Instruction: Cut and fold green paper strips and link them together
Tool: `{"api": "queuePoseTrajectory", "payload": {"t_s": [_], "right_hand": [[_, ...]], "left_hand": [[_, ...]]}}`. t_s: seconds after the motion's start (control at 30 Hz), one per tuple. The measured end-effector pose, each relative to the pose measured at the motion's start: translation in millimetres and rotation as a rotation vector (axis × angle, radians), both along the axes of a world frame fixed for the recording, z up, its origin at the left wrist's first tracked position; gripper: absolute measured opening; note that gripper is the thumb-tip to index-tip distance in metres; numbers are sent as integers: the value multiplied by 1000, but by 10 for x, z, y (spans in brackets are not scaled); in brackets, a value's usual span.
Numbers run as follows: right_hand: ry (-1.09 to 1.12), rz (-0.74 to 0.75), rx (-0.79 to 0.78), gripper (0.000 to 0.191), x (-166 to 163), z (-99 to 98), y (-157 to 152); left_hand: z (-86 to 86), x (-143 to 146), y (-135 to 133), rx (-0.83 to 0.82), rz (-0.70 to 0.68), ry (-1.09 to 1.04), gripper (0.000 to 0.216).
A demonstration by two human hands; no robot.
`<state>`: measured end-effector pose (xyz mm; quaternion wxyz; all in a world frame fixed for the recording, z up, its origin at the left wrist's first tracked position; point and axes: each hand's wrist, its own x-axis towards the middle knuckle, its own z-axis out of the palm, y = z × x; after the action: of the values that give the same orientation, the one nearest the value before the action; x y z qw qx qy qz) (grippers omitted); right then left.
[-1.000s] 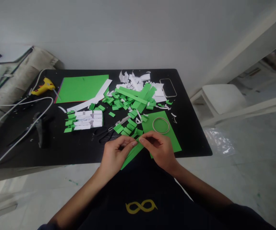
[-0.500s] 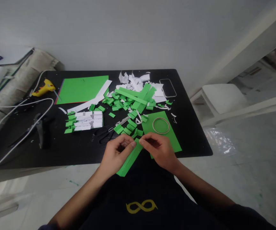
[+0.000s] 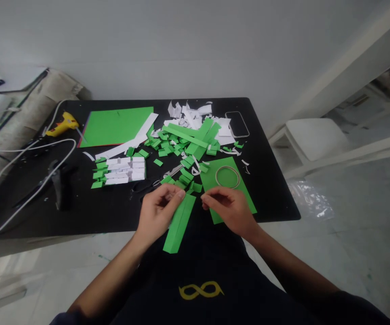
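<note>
My left hand (image 3: pixel 159 208) pinches the top end of a long green paper strip (image 3: pixel 179 224) that hangs down over the table's near edge. My right hand (image 3: pixel 230 208) hovers just to the right of the strip, fingers curled with the fingertips together; nothing visible in them. Beneath it lies a green paper sheet (image 3: pixel 240 189) carrying a roll of tape (image 3: pixel 227 176). Black-handled scissors (image 3: pixel 147 185) lie just beyond my left hand, among small green paper pieces (image 3: pixel 181 178).
The black table (image 3: pixel 89 207) holds a large green sheet (image 3: pixel 116 124), a pile of green and white scraps (image 3: pixel 188 131), stacked white and green strips (image 3: pixel 120 170), a phone (image 3: pixel 237 123), a yellow glue gun (image 3: pixel 61 124) and a white cable (image 3: pixel 28 180). A white stool (image 3: pixel 313 137) stands right.
My right hand has let go of the green strip and drawn slightly right. My left hand has swung the strip so that it hangs more upright, its full width now showing.
</note>
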<state>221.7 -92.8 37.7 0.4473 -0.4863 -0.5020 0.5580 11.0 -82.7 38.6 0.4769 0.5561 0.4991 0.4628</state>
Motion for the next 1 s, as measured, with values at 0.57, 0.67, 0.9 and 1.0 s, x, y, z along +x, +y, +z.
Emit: {"api": "queuePoseTrajectory", "payload": {"t_s": [0.57, 0.67, 0.9, 1.0], "right_hand": [[136, -53, -39, 24, -155, 44, 21], [146, -73, -75, 27, -138, 43, 35], [216, -47, -193, 27, -93, 4, 68], [215, -35, -196, 29, -91, -9, 70]], "left_hand": [[-53, -7, -52, 6, -87, -17, 18], [-75, -35, -84, 9, -83, -26, 14], [-84, -152, -90, 157, -202, 58, 11], [-61, -174, -74, 240, -287, 112, 20]]}}
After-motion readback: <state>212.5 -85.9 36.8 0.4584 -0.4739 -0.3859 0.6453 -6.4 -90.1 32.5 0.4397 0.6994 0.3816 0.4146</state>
